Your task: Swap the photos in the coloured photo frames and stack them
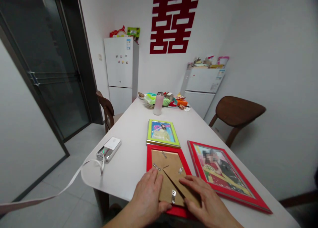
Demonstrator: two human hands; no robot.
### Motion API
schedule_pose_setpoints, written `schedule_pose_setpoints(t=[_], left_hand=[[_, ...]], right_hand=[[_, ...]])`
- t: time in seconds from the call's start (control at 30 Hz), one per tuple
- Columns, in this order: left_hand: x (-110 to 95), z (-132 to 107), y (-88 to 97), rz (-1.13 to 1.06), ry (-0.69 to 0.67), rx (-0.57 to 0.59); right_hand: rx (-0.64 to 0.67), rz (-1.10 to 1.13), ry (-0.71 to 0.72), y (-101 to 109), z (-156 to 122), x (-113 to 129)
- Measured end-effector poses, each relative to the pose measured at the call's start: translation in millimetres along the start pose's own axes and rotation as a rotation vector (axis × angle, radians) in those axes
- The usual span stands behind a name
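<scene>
A red picture frame (pixel 149 158) lies face down at the near end of the table, its brown backing board (pixel 166 185) showing metal clips and a dark diagonal slit along a flap. My left hand (pixel 148 191) rests flat on the left side of the backing, fingers stretched forward. On the right side lies my right hand (pixel 202 198), fingers extended over the board and thumb near the slit's lower end. Just beyond is a smaller yellow-green framed picture (pixel 162 132), face up. A larger red framed picture (pixel 223 171) lies face up to the right.
On the left of the white table (pixel 126 168) is a silver power bank (pixel 109 150) with a white cable (pixel 72 181). A pink bottle (pixel 158 104) stands farther back, before a pile of snack packets (pixel 171 100). Wooden chairs flank the table, one at right (pixel 238 110).
</scene>
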State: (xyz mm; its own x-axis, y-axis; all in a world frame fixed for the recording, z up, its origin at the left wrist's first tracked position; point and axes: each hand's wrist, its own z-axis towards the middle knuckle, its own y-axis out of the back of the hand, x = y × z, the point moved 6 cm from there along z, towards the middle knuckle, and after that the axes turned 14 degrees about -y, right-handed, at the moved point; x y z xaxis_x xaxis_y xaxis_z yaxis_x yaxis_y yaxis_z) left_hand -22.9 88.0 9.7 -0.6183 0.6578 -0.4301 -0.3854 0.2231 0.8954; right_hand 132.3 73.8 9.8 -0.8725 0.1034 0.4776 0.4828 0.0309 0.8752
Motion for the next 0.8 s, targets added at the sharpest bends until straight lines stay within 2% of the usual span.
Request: schedule_pose_setpoints(t=[0.27, 0.43, 0.67, 0.8], left_hand=[[8, 2, -2.6, 0.026, -0.024, 0.036], [9, 1, -3.0, 0.020, -0.013, 0.027], [7, -5, -4.1, -0.025, -0.101, 0.068], [10, -5, -5.2, -0.017, -0.092, 0.067]], right_hand=[[-0.114, -0.079, 0.101, -14, 6, -3], [-0.163, -0.105, 0.169, -13, 9, -1], [-0.285, -0.256, 0.076, -5, 35, -2], [-0.300, -0.278, 0.050, -5, 41, 1]])
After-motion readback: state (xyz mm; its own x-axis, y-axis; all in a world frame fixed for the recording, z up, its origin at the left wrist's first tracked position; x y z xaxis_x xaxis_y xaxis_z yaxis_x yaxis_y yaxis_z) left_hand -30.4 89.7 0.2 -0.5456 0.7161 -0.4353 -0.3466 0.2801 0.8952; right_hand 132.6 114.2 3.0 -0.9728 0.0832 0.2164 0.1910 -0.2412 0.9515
